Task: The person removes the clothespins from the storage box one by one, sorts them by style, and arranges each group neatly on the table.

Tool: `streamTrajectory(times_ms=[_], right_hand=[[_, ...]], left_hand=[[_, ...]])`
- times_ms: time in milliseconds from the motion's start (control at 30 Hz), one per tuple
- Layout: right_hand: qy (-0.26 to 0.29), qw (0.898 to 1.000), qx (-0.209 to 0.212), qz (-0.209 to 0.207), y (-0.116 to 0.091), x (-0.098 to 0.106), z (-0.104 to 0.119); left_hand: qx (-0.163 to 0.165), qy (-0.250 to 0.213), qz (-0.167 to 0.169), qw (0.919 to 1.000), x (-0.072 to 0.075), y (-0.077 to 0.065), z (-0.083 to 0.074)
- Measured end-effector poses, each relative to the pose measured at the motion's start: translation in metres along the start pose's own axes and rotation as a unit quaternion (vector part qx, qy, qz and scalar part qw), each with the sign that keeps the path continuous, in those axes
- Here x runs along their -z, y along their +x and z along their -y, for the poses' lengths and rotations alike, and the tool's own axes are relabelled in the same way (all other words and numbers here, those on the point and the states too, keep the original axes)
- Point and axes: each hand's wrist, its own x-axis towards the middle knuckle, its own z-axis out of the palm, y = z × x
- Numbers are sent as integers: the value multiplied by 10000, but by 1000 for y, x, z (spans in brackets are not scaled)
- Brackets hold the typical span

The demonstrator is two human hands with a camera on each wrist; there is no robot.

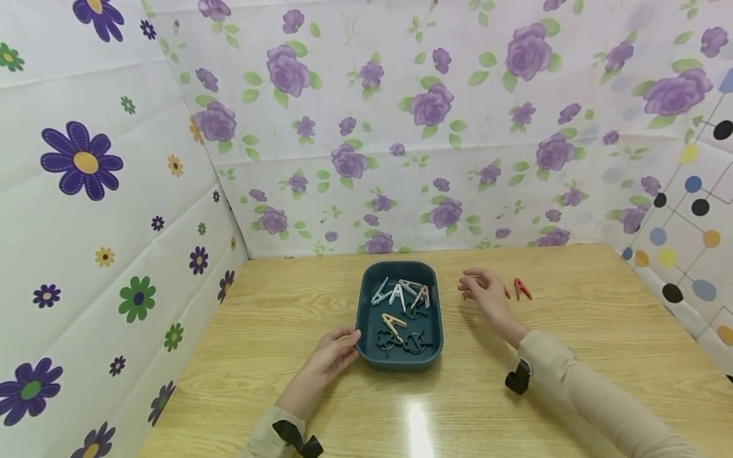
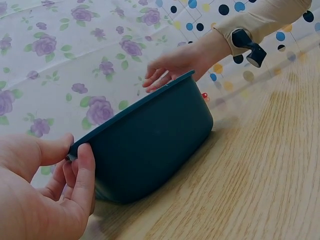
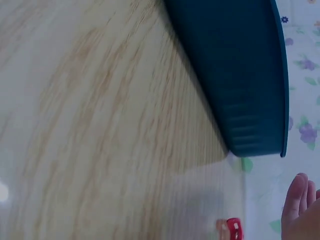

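Note:
A dark teal plastic bin (image 1: 399,366) stands on the table. My left hand (image 1: 331,356) pinches its near left rim, thumb on top and fingers below in the left wrist view. Inside the bin lie several pale clothespins (image 1: 397,296), a tan clothespin (image 1: 393,325) and several dark ring-shaped pieces (image 1: 416,343). My right hand (image 1: 485,294) hovers right of the bin with loosely bent fingers and nothing visible in them. Just beside it lies a red clothespin (image 1: 522,289); a second red one (image 1: 506,291) is mostly hidden behind the hand.
The wooden table (image 1: 298,292) ends at a flower-printed cloth backdrop (image 1: 395,127). A cloth with large daisies (image 1: 137,299) hangs at the left, and a dotted one (image 1: 676,235) at the right. Black straps (image 1: 518,378) circle both wrists.

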Motion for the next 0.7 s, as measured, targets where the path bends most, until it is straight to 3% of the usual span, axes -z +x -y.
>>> streamTrajectory(times_ms=[267, 467, 567, 700], right_hand=[[-490, 9941, 649, 711, -6, -18, 11], [-664, 9899, 737, 1010, -7, -27, 14], [-580, 9847, 870, 1396, -6, -29, 15], [-582, 9691, 939, 2207, -5, -33, 18]], left_hand=[[58, -28, 26, 10000, 2, 0, 1], [31, -27, 139, 9999, 2, 0, 1], [42, -54, 95, 9999, 1, -1, 1], [37, -86, 23, 10000, 0, -3, 0]])
